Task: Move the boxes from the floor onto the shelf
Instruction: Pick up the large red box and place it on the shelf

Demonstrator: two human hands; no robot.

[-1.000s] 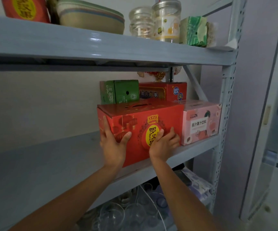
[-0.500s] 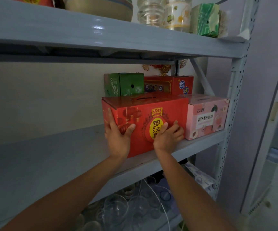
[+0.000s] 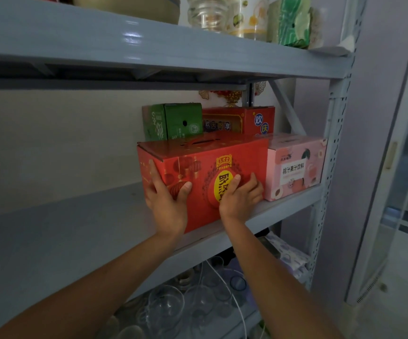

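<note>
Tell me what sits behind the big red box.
A green box and a second red box stand behind the big red box; only their upper parts show, the rest is covered.

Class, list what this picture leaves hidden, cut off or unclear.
All head view.
Partly covered by the right hand: yellow label on the large red box.
Hidden behind it: lower parts of the green box and rear red box.
Cut off by the top edge: glass jar on the upper shelf.
Dim and blurred: glassware below, uncountable.
</note>
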